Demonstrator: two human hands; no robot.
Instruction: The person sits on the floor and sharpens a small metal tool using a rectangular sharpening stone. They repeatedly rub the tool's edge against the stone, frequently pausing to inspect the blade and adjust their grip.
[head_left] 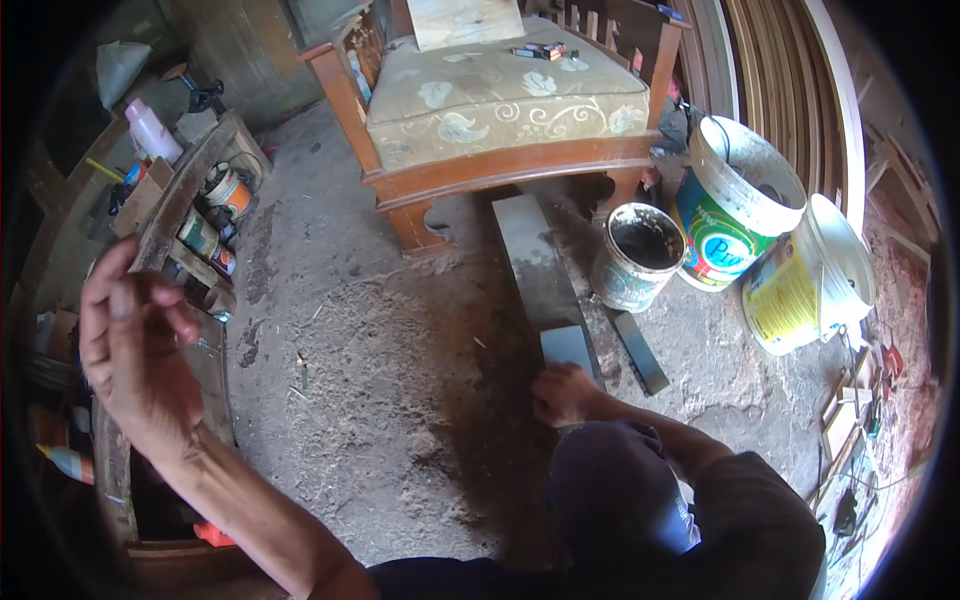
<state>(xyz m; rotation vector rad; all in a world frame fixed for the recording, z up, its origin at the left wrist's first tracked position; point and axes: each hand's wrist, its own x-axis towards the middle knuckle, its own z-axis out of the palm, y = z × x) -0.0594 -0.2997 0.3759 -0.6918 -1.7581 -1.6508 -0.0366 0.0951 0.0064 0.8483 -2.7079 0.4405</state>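
Observation:
My left hand is raised at the left, above the floor near the low shelf. Its fingers are loosely curled and apart, with nothing seen in them. My right hand is low near the middle, its fingers closed at the near end of a flat light blue-grey block. Beneath that block is a long grey board, darkened by wet-looking patches and running toward the chair. A dark, narrow rectangular bar lies on the floor to the right of the board. Dark cloth covers part of my right forearm from view.
A wooden chair with a floral cushion stands ahead, small items on its seat. To the right are a stained bucket, a green-labelled bucket and a yellow-labelled bucket. A low shelf with cans lines the left. The floor is rough.

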